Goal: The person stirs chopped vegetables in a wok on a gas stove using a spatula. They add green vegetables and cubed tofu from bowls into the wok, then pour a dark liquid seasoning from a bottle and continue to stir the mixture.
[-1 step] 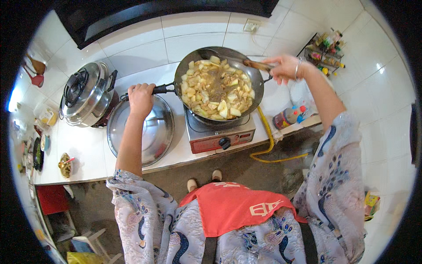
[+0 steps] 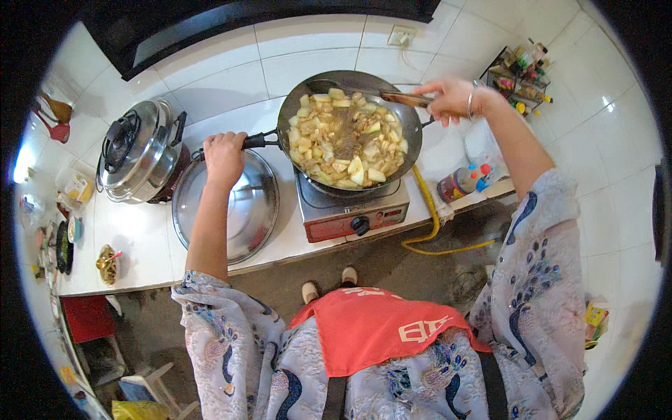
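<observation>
A dark wok (image 2: pixel 412 136) sits on a gas stove (image 2: pixel 353 220), filled with pale chopped vegetable chunks (image 2: pixel 357 171) in brown liquid. My left hand (image 2: pixel 224 155) is closed around the wok's long black handle (image 2: pixel 256 141). At the wok's far right rim, my right hand (image 2: pixel 450 100) grips the wooden handle of a spatula (image 2: pixel 406 99). The spatula's dark blade end reaches into the wok's far side and is hard to make out. Under my left wrist, a shiny domed lid (image 2: pixel 241 213) lies on the white counter (image 2: pixel 143 241).
A lidded steel pot (image 2: pixel 140 150) stands at left, near a small jar (image 2: pixel 106 264). Right of the stove are a yellow hose (image 2: pixel 428 199), a dark bottle (image 2: pixel 456 184) and a bottle rack (image 2: pixel 518 77). A black range hood (image 2: pixel 266 28) hangs above.
My right hand and the spatula have shifted slightly away from me and to the left. My left hand keeps its hold on the wok handle.
</observation>
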Available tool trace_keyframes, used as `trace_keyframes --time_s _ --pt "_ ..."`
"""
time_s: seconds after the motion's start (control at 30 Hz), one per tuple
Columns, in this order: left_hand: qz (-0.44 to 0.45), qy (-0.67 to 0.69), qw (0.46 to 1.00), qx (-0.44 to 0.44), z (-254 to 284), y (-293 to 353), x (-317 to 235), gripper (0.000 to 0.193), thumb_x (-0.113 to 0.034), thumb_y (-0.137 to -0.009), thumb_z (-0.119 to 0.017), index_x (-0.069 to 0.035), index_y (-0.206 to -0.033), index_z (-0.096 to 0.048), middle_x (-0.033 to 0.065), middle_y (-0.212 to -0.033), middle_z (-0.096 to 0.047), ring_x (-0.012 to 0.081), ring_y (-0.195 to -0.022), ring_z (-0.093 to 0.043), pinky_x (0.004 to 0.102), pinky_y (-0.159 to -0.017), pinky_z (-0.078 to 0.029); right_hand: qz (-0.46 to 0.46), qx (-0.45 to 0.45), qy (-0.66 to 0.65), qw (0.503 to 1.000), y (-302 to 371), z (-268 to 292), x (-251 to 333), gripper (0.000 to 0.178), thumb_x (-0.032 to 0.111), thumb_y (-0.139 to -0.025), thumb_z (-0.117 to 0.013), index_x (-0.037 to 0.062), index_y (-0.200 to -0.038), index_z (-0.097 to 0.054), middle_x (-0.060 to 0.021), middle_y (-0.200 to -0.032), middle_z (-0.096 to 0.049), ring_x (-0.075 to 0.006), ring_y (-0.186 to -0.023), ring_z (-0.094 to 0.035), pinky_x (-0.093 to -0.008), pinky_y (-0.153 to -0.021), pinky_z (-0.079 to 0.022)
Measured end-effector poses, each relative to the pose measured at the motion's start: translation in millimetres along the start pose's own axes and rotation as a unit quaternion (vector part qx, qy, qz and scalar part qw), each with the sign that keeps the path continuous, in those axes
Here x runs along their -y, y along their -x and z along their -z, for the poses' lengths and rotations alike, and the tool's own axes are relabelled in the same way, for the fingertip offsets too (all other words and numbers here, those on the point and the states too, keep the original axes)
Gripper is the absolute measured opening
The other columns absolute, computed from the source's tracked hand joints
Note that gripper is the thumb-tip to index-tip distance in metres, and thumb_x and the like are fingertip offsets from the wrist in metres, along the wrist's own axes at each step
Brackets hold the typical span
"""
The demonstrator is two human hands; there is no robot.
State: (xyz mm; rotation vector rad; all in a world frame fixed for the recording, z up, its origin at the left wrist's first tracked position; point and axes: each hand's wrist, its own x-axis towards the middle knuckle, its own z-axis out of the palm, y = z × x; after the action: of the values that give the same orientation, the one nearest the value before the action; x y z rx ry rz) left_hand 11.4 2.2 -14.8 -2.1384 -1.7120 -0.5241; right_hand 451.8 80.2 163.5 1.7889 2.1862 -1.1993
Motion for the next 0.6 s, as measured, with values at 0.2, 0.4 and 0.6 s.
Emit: trace_keyframes --time_s 0.2,0.4,0.6 --pt "0.008 0.002 1.0 0.013 2 0 -2 0.03 -0.003 -0.07 -0.057 -0.014 -0.097 -0.065 0.0062 -0.085 -0.062 0.027 -0.088 -0.058 0.0429 -0.085 -0.039 0.172 0.025 0.346 0.922 22 -17 54 0.064 0.003 -0.071 -0.056 0.0166 -0.133 -0.051 -0.0139 -0.076 -0.065 -0.0252 -0.07 -0.064 -0.0341 -0.062 -0.051" --pt "0.018 -0.001 1.0 0.002 3 3 -4 0.028 -0.003 -0.071 -0.056 -0.014 -0.095 -0.065 0.0057 -0.083 -0.062 0.0267 -0.087 -0.058 0.0425 -0.085 -0.039 0.246 -0.103 0.536 0.801 125 -58 67 0.039 0.006 -0.079 -0.055 0.0219 -0.115 -0.061 -0.0091 -0.078 -0.054 -0.0268 -0.07 -0.06 -0.0388 -0.062 -0.049" --pt "0.006 -0.003 1.0 -0.01 -6 -4 -4 0.026 -0.003 -0.073 -0.053 -0.014 -0.093 -0.064 0.006 -0.083 -0.062 0.0274 -0.086 -0.058 0.0428 -0.082 -0.039 0.2 -0.194 0.549 0.788 192 -54 36 0.034 0.008 -0.08 -0.056 0.0249 -0.109 -0.063 -0.0071 -0.075 -0.052 -0.0261 -0.066 -0.057 -0.0383 -0.057 -0.046"
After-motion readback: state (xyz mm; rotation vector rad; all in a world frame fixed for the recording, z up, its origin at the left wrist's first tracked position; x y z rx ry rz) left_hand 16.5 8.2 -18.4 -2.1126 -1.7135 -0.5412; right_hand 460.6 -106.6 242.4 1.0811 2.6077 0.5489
